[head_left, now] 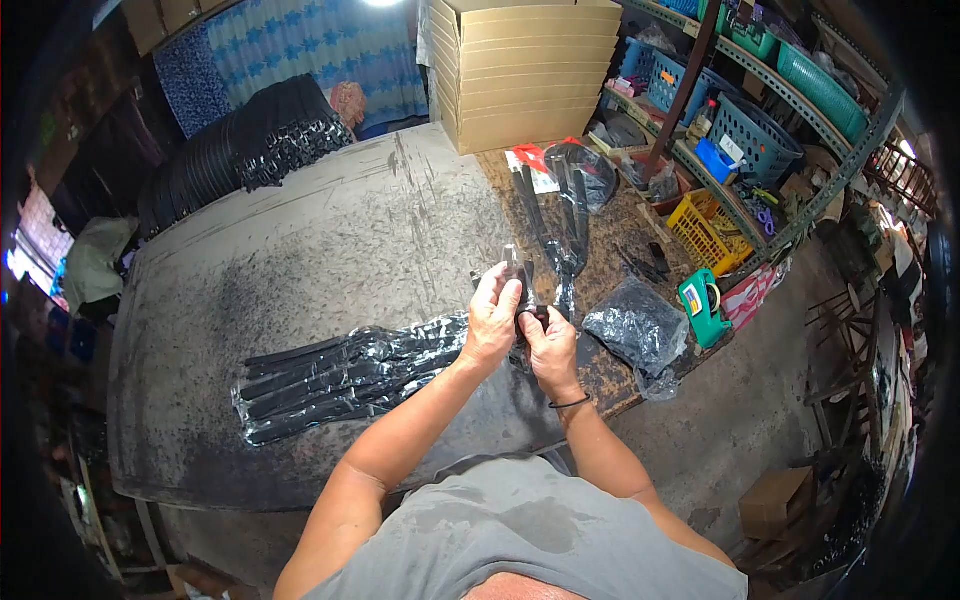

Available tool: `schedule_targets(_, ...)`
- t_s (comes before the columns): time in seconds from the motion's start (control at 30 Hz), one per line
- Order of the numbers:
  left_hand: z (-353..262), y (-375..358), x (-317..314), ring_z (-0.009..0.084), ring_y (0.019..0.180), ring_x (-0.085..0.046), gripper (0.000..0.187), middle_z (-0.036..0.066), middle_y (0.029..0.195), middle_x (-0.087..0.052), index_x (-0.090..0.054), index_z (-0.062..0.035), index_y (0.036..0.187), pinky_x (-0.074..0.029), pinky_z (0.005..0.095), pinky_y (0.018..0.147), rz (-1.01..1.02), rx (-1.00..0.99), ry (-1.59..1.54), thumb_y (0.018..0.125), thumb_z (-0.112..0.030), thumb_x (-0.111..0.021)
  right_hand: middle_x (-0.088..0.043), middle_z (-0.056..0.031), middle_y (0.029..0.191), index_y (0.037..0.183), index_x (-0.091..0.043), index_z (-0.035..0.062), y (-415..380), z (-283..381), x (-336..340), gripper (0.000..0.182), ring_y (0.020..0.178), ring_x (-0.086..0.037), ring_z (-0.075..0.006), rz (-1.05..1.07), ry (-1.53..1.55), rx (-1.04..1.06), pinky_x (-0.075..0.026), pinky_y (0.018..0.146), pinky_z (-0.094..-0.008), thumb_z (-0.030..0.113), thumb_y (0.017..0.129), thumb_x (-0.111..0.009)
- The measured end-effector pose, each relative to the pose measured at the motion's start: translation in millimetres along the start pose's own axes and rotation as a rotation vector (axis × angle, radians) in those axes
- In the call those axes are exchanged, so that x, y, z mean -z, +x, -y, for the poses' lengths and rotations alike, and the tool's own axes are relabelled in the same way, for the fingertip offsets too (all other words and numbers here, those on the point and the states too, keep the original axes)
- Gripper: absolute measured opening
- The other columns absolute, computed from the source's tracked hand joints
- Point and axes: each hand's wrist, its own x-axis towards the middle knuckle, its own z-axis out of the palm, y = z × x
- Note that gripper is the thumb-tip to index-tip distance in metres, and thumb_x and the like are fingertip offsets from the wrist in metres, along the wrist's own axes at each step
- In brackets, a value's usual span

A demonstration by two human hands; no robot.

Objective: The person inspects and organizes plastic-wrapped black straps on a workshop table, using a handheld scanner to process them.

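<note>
My left hand is closed on a small piece of clear plastic wrap with something dark in it. Close beside it, my right hand is closed around a small black item, its thumb on top; exactly what the item is cannot be made out. Left of my hands, black strips in shiny clear plastic lie flat on the table. Beyond my hands are more long black strips, partly wrapped. A clear plastic bag with dark contents lies to the right of my right hand.
A green tape dispenser stands at the table's right edge. Stacked cardboard is at the back, with a large pile of black strips at the back left. Shelves with baskets stand at the right.
</note>
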Motion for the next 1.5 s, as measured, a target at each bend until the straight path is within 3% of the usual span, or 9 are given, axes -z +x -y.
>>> schedule_targets(0.23, -16.4, -12.5, 11.5, 0.0029, 0.066, -0.048, 0.014, -0.003, 0.079, -0.056, -0.057, -0.0061, 0.095, -0.042, 0.0193, 0.055, 0.124, 0.321, 0.069, 0.094, -0.020, -0.056, -0.060, 0.0016, 0.080, 0.093, -0.059, -0.0001, 0.4, -11.1, 6.1, 0.010, 0.070, -0.053, -0.0052, -0.042, 0.011, 0.023, -0.045, 0.062, -0.0215, 0.010, 0.092, -0.058)
schedule_targets(0.33, -4.8, -22.7, 15.9, 0.0031, 0.068, -0.043, 0.012, -0.005, 0.076, -0.050, -0.056, -0.0036, 0.088, -0.038, 0.0200, 0.058, 0.136, 0.255, 0.091, 0.092, -0.014, -0.059, -0.053, 0.0069, 0.071, 0.091, -0.059, 0.0049, -0.4, -15.8, 4.6, 0.012, 0.054, -0.041, -0.0011, -0.078, -0.029, 0.076, -0.033, 0.046, -0.0188, 0.016, 0.092, -0.061)
schedule_targets(0.57, -5.3, -23.9, 29.7, 0.0090, 0.073, -0.049, 0.011, 0.001, 0.089, -0.056, -0.061, -0.0010, 0.094, -0.043, 0.0232, 0.066, 0.305, -0.160, 0.389, 0.087, -0.009, -0.063, -0.054, 0.0038, 0.072, 0.096, -0.063, 0.0025, 18.0, 18.5, 45.9, 0.019, 0.061, -0.043, -0.0027, 0.005, -0.173, 0.074, -0.035, 0.052, -0.0200, 0.021, 0.090, -0.061)
schedule_targets(0.67, -8.8, -28.8, 27.1, 0.0127, 0.079, -0.054, 0.014, 0.008, 0.101, -0.059, -0.062, -0.0008, 0.097, -0.046, 0.0257, 0.070, 0.389, -0.105, 0.420, 0.086, -0.010, -0.065, -0.058, 0.0007, 0.073, 0.092, -0.064, 0.0006, 38.5, 53.5, 44.2, 0.021, 0.063, -0.049, -0.0077, 0.080, -0.440, 0.287, -0.040, 0.056, -0.0250, 0.021, 0.089, -0.061)
schedule_targets(0.77, -13.2, -36.2, 20.3, 0.0173, 0.088, -0.059, 0.015, 0.011, 0.106, -0.060, -0.063, -0.0007, 0.097, -0.048, 0.0286, 0.076, 0.402, -0.165, 0.475, 0.086, -0.012, -0.064, -0.059, 0.0027, 0.079, 0.086, -0.063, 0.0007, 47.8, 75.5, 44.9, 0.018, 0.070, -0.050, -0.0048, 0.287, -0.621, -0.036, -0.041, 0.062, -0.0218, 0.019, 0.087, -0.063)
schedule_targets(1.1, -11.2, -30.1, 25.0, 0.0273, 0.107, -0.053, 0.015, 0.014, 0.118, -0.052, -0.060, -0.0015, 0.085, -0.043, 0.0366, 0.090, 0.568, -0.136, 0.586, 0.084, -0.016, -0.065, -0.057, 0.0025, 0.076, 0.082, -0.060, 0.0031, 43.5, 94.5, 36.2, 0.011, 0.069, -0.051, -0.0048, 0.232, -0.572, 0.185, -0.042, 0.063, -0.0207, 0.010, 0.082, -0.068)
schedule_targets(1.23, -17.2, -3.4, 9.9, 0.0241, 0.116, -0.049, 0.050, 0.015, 0.130, -0.043, -0.048, -0.0052, 0.125, -0.039, 0.0360, 0.098, 0.403, -0.200, 0.251, 0.081, -0.017, -0.070, -0.056, 0.0011, 0.072, 0.080, -0.060, 0.0019, 42.4, 90.6, 39.3, 0.017, 0.066, -0.050, -0.0061, 0.203, -0.516, 0.085, -0.044, 0.060, -0.0237, 0.015, 0.080, -0.070)
schedule_targets(1.37, -36.2, 11.0, -18.1, 0.0122, 0.103, -0.054, 0.050, 0.009, 0.124, -0.048, -0.037, -0.0074, 0.138, -0.049, 0.0273, 0.083, 0.609, 0.058, -0.192, 0.092, -0.012, -0.057, -0.058, 0.0013, 0.073, 0.083, -0.059, 0.0023, 40.1, 89.5, 37.9, 0.015, 0.066, -0.050, -0.0043, 0.203, -0.304, 0.034, -0.043, 0.058, -0.0211, 0.015, 0.084, -0.067)
schedule_targets(1.5, -31.2, -2.9, -18.1, 0.0049, 0.054, -0.051, 0.019, -0.001, 0.075, -0.061, -0.056, -0.0066, 0.110, -0.043, 0.0195, 0.052, 0.646, 0.271, 0.197, 0.098, -0.018, -0.046, -0.058, 0.0012, 0.071, 0.083, -0.059, 0.0030, 43.7, 96.2, 51.0, 0.014, 0.056, -0.047, -0.0027, 0.118, -0.293, -0.085, -0.039, 0.048, -0.0201, 0.015, 0.086, -0.065)
